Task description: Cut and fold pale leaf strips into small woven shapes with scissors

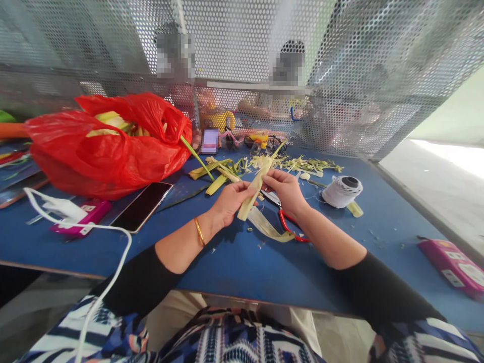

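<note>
Both my hands hold one pale yellow-green palm leaf strip (256, 187) above the blue table (234, 262). My left hand (230, 201) pinches its lower part; a gold bangle sits on that wrist. My right hand (286, 190) grips the strip's upper part, fingers closed round it. A second pale strip (269, 228) curls on the table under my hands. Red-handled scissors (287, 222) lie beneath my right wrist, partly hidden.
A red plastic bag (109, 146) of leaves lies at the left, a black phone (141, 205) and pink box (81, 217) with a white cable beside it. A white thread spool (342, 191), leaf scraps (298, 164), another pink box (454, 264). Two people sit behind the perforated metal screen (340, 75).
</note>
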{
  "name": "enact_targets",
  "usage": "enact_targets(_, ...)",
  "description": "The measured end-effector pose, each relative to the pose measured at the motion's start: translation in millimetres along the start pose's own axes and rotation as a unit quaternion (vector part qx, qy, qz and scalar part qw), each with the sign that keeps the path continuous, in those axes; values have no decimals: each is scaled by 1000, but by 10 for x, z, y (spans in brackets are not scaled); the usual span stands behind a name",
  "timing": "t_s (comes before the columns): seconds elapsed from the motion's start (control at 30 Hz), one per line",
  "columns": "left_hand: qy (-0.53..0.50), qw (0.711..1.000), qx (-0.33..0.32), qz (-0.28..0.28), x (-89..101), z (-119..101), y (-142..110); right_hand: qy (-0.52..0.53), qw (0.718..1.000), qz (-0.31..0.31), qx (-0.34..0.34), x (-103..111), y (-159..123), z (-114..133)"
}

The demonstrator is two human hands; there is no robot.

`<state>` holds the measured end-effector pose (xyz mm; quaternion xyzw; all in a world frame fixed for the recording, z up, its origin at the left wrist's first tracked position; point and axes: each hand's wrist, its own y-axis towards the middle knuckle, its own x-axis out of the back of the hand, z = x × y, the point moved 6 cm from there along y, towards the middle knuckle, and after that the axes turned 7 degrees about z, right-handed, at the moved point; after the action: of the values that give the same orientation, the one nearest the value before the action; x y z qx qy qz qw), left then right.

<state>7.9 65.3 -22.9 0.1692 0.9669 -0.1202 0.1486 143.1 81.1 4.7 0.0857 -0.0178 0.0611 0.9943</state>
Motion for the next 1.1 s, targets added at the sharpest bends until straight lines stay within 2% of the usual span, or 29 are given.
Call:
enact_targets(0.17,39,997,-48,-53,52,-51,-13,-56,982,-122,131,147,-59,172)
enact_targets(0.23,50,995,-66,-64,55,-73,-18,-86,969,-141,184,170,-104,257)
enact_targets(0.3,64,993,-79,-67,49,-90,-28,-122,960,-135,212,157,-131,311)
enact_targets(0.53,119,984,-112,-76,39,-125,-45,-178,956,-114,206,117,-107,273)
enact_targets(0.7,133,982,-111,-73,36,-117,-30,-124,969,-109,182,156,-48,217)
enact_targets(0.93,-2,1000,9,29,-25,47,16,-61,982,-62,167,99,-23,208)
enact_targets(1.1,-50,998,22,9,32,65,53,-56,986,28,152,-31,-45,178)
